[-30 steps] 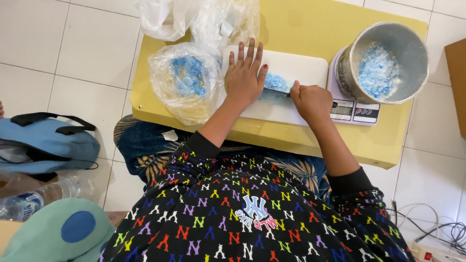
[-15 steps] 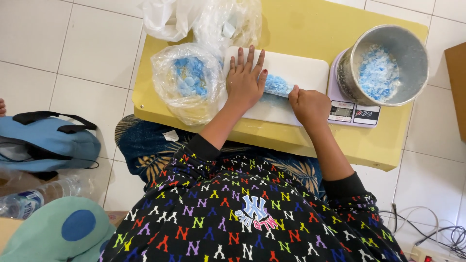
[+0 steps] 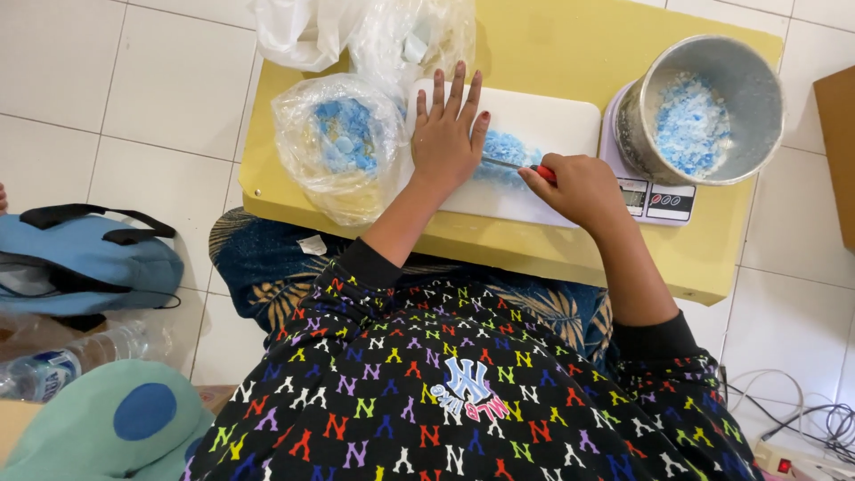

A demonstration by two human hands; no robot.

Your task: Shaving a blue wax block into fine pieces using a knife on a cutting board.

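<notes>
The blue crumbly material [image 3: 508,147] lies on the white cutting board [image 3: 552,120], which sits near the front edge of the low yellow table [image 3: 552,44]; the right hand [image 3: 579,187] is closed in a fist around a red-handled knife [image 3: 521,166] — its blade runs flat against the blue pile; the left hand [image 3: 445,142] lies palm down on the board's left end, fingers spread apart and straight, its edge touching the pile; just left of that hand, a clear plastic bag [image 3: 343,142] with more blue pieces rests at the table's front-left corner; to the right, a metal pot [image 3: 704,102] holding pale blue flakes stands on a small scale [image 3: 659,200]; further back — at the far-left edge — lie crumpled empty bags [image 3: 356,31].
</notes>
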